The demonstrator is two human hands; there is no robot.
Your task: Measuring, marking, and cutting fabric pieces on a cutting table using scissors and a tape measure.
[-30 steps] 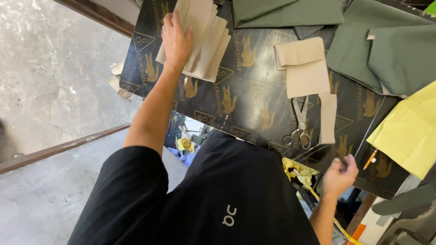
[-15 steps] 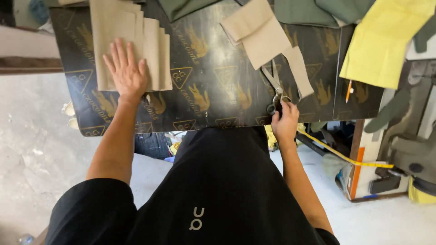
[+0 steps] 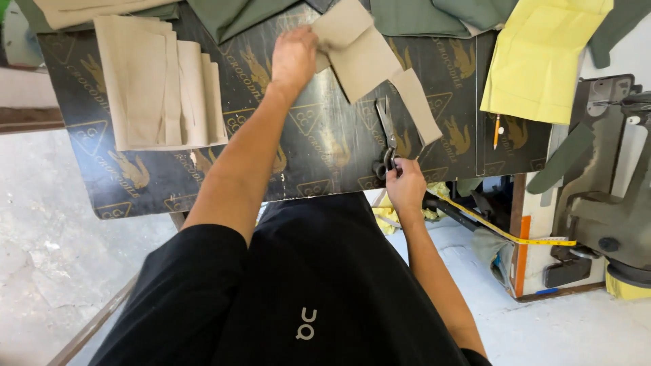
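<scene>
Right hand (image 3: pixel 405 184): closed around the handles of the scissors (image 3: pixel 386 139), which lie on the dark board (image 3: pixel 325 149) near its front edge, blades pointing away. Left hand (image 3: pixel 293 55): fingers pressed flat on a beige fabric piece (image 3: pixel 363 57) just beyond the scissors. Stack of beige pieces (image 3: pixel 159 85): far left. Yellow fabric (image 3: pixel 542 57) and pencil (image 3: pixel 497 131): right side.
</scene>
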